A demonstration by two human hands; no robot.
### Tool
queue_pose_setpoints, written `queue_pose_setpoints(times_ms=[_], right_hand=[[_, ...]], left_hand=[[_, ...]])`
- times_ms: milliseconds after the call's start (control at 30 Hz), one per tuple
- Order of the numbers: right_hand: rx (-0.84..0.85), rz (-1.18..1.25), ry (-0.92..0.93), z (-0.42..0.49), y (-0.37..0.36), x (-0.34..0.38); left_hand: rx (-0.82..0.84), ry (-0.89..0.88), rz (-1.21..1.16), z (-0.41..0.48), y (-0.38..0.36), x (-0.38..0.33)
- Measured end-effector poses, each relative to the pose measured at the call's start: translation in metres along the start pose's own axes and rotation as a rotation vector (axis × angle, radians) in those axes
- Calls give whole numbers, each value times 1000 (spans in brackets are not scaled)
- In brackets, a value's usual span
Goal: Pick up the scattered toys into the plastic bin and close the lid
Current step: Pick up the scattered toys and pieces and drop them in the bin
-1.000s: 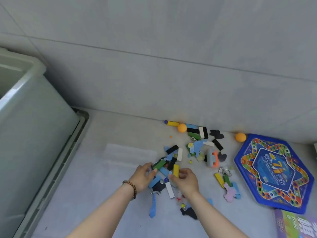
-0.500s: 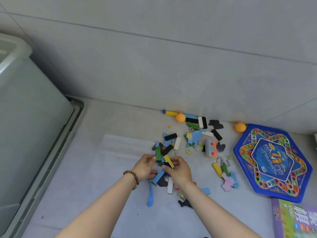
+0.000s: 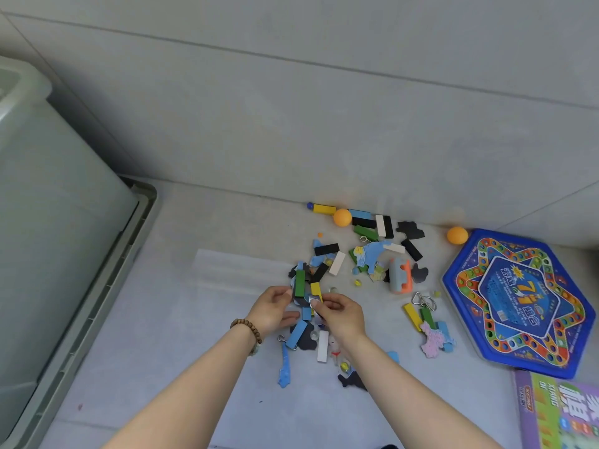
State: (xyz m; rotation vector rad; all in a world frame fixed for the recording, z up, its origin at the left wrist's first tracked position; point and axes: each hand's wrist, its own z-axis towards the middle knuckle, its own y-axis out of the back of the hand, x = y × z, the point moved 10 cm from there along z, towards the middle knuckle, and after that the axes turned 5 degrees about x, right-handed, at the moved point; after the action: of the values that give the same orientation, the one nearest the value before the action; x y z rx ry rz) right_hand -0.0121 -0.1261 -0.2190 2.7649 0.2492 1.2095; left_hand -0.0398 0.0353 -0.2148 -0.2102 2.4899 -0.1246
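Green and yellow blocks [image 3: 299, 282] sit bunched between the left hand [image 3: 272, 307] and right hand [image 3: 342, 315], fingers [image 3: 281, 292] curled round them, low over the floor [image 3: 194, 319]. The plastic bin [image 3: 48, 222] stands well to the left. Carried that far, the loose bunch could slip and spill.

On the blue hexagonal game board [image 3: 518, 303] at right: a large yellow numeral "7" in the centre panel, flanked by Chinese characters too blurred to read. Just below it, a small white label [image 3: 501, 316] with print too fine to make out. On the colourful box [image 3: 560, 419] in the lower right corner, cut off by the frame edge: white Latin letters that seem to read "XIANG QI", next to large white Chinese characters only partly in view and not legible. Near its corner, a small red tag [image 3: 525, 404], lettering too small to tell.
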Motion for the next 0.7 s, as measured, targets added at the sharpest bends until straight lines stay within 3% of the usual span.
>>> queue_pose_setpoints(times_ms=[167, 433, 700], right_hand=[[-13, -24, 39, -2, 1, 5], [49, 44, -25, 3, -8, 0], [123, 258, -131, 2, -15, -1]], left_hand=[[-31, 9, 22, 1, 6, -2], [-59, -61, 248, 10, 4, -18], [82, -6, -69, -5, -7, -21]])
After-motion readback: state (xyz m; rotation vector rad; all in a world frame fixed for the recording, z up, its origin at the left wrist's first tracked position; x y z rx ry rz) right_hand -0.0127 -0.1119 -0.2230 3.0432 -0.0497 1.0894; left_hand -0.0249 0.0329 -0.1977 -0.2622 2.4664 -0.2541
